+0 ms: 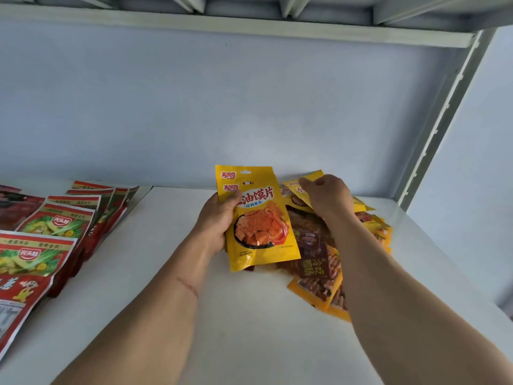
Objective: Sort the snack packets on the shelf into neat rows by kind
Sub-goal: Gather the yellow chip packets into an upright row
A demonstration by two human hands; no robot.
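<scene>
The white shelf [249, 329] runs wide beneath both your arms, with the pale back wall [222, 107] rising behind your grip. Well off to the left of your left hand, the red-and-green packets [55, 218] lie in overlapping rows. Just right of that hand, under your right forearm, sits the loose heap of brown and orange packets [316, 262]. Your left hand [219, 220] clasps a small stack of yellow packets [261, 220] by its left edge, thumb across the front, lifted above the shelf. Your right hand [327, 198] pinches another yellow packet [305, 184] at the heap's far side, though its fingertips are partly hidden.
</scene>
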